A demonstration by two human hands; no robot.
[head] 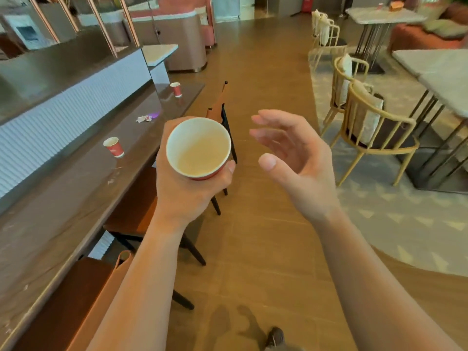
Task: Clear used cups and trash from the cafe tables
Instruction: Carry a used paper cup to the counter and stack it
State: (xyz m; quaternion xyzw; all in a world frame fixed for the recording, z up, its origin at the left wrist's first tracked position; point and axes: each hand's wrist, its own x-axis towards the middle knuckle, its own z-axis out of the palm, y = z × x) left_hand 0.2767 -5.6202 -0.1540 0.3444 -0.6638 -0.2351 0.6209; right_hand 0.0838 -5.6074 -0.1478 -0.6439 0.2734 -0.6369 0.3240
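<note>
Red paper cup [198, 149] w/ cream inside, upright, empty.
My left hand [186, 181] grips it; right hand [296, 158] loose, holding nothing.

The outer wall of the cup [198, 148] is mostly hidden; items [395, 6] on the far table [367, 17] are blurred.

The long tabletop [63, 198] runs along the left. The far cup [176, 89] stands on it by the far edge, the near cup [114, 147] closer, and the crumpled wrapper [144, 118] lies between them. A chair [131, 206] is tucked under the right edge. Right of that edge, the left grip [187, 183] holds the held cup [198, 148].
</note>
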